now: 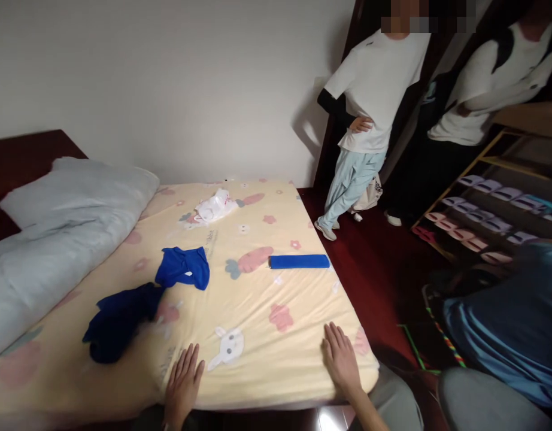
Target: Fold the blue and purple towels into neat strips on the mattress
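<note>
My left hand (pixel 183 380) lies flat, palm down, near the front edge of the bed sheet (pixel 258 305), its fingers stretched out. Over by the right front corner, my right hand (pixel 341 356) also rests flat on the sheet with fingers extended. Neither hand holds anything. Beyond them lies a flat blue strip (pixel 299 261), which may be a folded cloth. To the left, a blue garment (pixel 182 267) is spread out with a small white tag on it. A darker blue crumpled cloth (pixel 118 323) sits closer to my left hand.
A white plastic bag (pixel 215 206) lies at the far side of the bed. A grey quilt (pixel 69 233) is heaped at the left. Two people (pixel 379 90) stand beyond the right side, near a slipper rack (pixel 487 203). Blue fabric (pixel 505 317) fills the lower right.
</note>
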A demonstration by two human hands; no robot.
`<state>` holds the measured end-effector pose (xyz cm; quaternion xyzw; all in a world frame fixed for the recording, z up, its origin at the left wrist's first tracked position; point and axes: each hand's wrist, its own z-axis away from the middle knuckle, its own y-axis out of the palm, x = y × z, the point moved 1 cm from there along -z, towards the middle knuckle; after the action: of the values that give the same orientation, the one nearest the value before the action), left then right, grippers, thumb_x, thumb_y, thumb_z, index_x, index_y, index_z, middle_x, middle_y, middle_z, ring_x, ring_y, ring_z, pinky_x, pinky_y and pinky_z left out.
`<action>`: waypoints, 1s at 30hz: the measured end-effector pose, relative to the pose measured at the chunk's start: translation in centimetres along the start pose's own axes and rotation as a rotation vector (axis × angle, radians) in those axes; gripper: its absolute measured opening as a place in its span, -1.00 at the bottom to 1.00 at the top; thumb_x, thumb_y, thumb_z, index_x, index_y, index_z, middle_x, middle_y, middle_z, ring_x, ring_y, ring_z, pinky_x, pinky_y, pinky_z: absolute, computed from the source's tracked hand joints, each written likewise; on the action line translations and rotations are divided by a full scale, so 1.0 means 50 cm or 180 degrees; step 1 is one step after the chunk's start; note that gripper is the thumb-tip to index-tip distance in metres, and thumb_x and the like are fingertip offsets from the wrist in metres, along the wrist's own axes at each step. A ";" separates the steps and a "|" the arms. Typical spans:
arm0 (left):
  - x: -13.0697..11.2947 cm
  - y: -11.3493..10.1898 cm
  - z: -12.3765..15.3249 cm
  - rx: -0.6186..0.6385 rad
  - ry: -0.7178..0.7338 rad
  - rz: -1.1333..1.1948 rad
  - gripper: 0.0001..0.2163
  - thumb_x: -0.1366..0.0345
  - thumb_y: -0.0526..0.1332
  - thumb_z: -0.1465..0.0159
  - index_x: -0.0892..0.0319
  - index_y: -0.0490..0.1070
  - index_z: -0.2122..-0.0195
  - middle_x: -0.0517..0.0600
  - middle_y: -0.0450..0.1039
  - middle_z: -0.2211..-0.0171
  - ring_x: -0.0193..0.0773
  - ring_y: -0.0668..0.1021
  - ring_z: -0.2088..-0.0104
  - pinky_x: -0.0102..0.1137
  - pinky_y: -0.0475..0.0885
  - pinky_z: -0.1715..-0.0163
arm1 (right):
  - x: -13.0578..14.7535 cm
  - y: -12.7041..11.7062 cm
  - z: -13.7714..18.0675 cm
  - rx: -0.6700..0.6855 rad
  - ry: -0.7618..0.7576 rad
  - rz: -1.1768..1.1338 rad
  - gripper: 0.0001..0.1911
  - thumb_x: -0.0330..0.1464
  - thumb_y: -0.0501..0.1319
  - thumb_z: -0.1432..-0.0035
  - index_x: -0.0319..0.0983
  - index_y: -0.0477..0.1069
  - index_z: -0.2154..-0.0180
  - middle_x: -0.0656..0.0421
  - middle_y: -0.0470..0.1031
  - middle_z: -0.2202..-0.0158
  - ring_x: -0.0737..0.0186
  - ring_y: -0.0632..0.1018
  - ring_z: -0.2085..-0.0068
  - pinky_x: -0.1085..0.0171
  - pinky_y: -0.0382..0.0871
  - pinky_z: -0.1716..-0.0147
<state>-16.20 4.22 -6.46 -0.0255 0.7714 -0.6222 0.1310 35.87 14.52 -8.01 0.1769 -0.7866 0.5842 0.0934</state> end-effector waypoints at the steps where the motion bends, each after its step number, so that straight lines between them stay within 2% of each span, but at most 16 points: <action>1: 0.016 -0.010 -0.012 -0.0056 -0.0046 0.0043 -0.50 0.03 -0.06 -0.34 0.00 0.39 -0.22 0.01 0.36 -0.27 -0.01 0.40 -0.27 -0.07 0.30 -0.25 | 0.003 0.012 -0.002 -0.0013 -0.0006 0.0069 -0.41 -0.17 -0.09 -0.38 -0.26 0.23 -0.32 0.00 0.24 -0.35 -0.11 0.22 -0.36 -0.12 0.15 -0.29; 4: 0.051 -0.048 -0.077 -0.0213 -0.0203 0.0289 -0.58 0.07 -0.04 -0.32 0.10 0.55 0.07 0.13 0.58 0.00 0.02 0.55 -0.06 -0.10 0.39 -0.16 | -0.003 0.035 0.006 -0.0042 -0.0104 0.0248 -0.40 -0.18 -0.10 -0.38 -0.29 0.23 -0.32 0.00 0.23 -0.36 -0.13 0.21 -0.37 -0.14 0.13 -0.28; 6: 0.053 -0.071 -0.147 -0.0231 -0.0320 0.0659 -0.66 0.11 0.00 -0.28 0.09 0.55 0.22 0.12 0.61 0.15 0.02 0.59 0.04 -0.09 0.42 -0.12 | -0.009 0.039 0.011 -0.0058 -0.0151 0.0288 -0.41 -0.19 -0.10 -0.38 -0.29 0.22 -0.32 0.01 0.22 -0.36 -0.13 0.20 -0.37 -0.13 0.14 -0.28; 9: 0.019 -0.080 -0.278 -0.0173 -0.0401 0.1287 -0.73 0.14 0.09 -0.20 0.09 0.53 0.22 0.10 0.60 0.12 -0.02 0.56 -0.01 -0.14 0.41 -0.14 | -0.012 0.037 0.012 -0.0112 -0.0135 0.0264 -0.41 -0.18 -0.08 -0.37 -0.26 0.23 -0.32 0.02 0.24 -0.35 -0.14 0.22 -0.37 -0.13 0.18 -0.27; 12: -0.033 -0.047 -0.406 -0.0195 -0.0513 0.1456 -0.67 0.15 0.15 -0.18 0.12 0.53 0.10 0.10 0.59 0.06 -0.04 0.51 -0.09 -0.18 0.37 -0.18 | -0.013 0.036 0.010 -0.0139 -0.0132 0.0209 -0.42 -0.18 -0.05 -0.35 -0.23 0.22 -0.32 0.03 0.26 -0.35 -0.13 0.23 -0.36 -0.13 0.18 -0.27; 14: -0.061 -0.014 -0.476 -0.0209 -0.0715 0.1535 -0.66 0.16 0.18 -0.15 0.16 0.55 0.11 0.14 0.62 0.14 0.01 0.54 -0.04 -0.16 0.40 -0.13 | -0.014 0.037 0.009 -0.0113 -0.0136 0.0214 -0.42 -0.19 -0.04 -0.35 -0.22 0.21 -0.33 0.04 0.25 -0.35 -0.12 0.23 -0.36 -0.12 0.18 -0.27; 16: -0.082 0.014 -0.526 -0.0241 -0.0958 0.1632 -0.70 0.18 0.20 -0.13 0.18 0.57 0.18 0.14 0.64 0.26 0.01 0.59 0.06 -0.17 0.46 -0.05 | -0.015 0.037 0.008 -0.0081 -0.0147 0.0251 -0.42 -0.19 -0.03 -0.35 -0.22 0.21 -0.33 0.04 0.25 -0.35 -0.11 0.24 -0.36 -0.11 0.19 -0.28; 18: -0.098 0.030 -0.552 -0.0320 -0.1169 0.1755 -0.74 0.22 0.17 -0.14 0.20 0.58 0.25 0.15 0.64 0.31 -0.02 0.62 0.14 -0.20 0.50 0.04 | -0.013 0.033 0.006 -0.0063 -0.0159 0.0285 -0.42 -0.20 -0.02 -0.35 -0.22 0.21 -0.33 0.04 0.26 -0.35 -0.11 0.25 -0.35 -0.11 0.19 -0.28; 21: -0.121 0.032 -0.539 -0.0503 -0.1294 0.1979 -0.71 0.24 0.10 -0.19 0.24 0.58 0.26 0.17 0.65 0.26 -0.05 0.64 0.15 -0.21 0.53 0.07 | -0.006 0.027 0.003 -0.0061 -0.0114 0.0296 -0.43 -0.21 -0.02 -0.35 -0.19 0.21 -0.32 0.06 0.27 -0.34 -0.09 0.26 -0.35 -0.09 0.19 -0.28; 24: -0.150 0.012 -0.472 -0.0643 -0.1172 0.2211 -0.68 0.18 0.11 -0.21 0.26 0.59 0.24 0.19 0.64 0.17 -0.03 0.65 0.10 -0.19 0.53 0.01 | -0.004 0.027 0.004 -0.0082 -0.0087 0.0272 -0.44 -0.22 -0.01 -0.34 -0.20 0.22 -0.31 0.05 0.27 -0.34 -0.08 0.26 -0.35 -0.08 0.18 -0.29; 27: -0.178 -0.034 -0.381 -0.0768 -0.1010 0.2396 -0.64 0.10 0.13 -0.22 0.24 0.60 0.22 0.18 0.63 0.10 -0.03 0.64 0.06 -0.17 0.51 -0.06 | -0.012 0.033 0.007 -0.0112 -0.0121 0.0221 -0.44 -0.21 -0.01 -0.34 -0.22 0.24 -0.30 0.03 0.29 -0.33 -0.09 0.26 -0.35 -0.10 0.17 -0.29; 30: -0.214 -0.102 -0.279 -0.0738 -0.1045 0.2721 -0.61 0.01 0.19 -0.22 0.21 0.61 0.18 0.16 0.63 0.09 0.01 0.64 0.05 -0.13 0.52 -0.07 | -0.003 0.020 0.000 -0.0188 -0.0065 0.0159 -0.44 -0.20 -0.02 -0.32 -0.21 0.28 -0.28 0.00 0.34 -0.29 -0.14 0.30 -0.32 -0.16 0.19 -0.26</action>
<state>-9.78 18.52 2.95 0.1819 0.7462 -0.4100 0.4919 35.60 14.81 -8.95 0.1603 -0.8086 0.5610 0.0760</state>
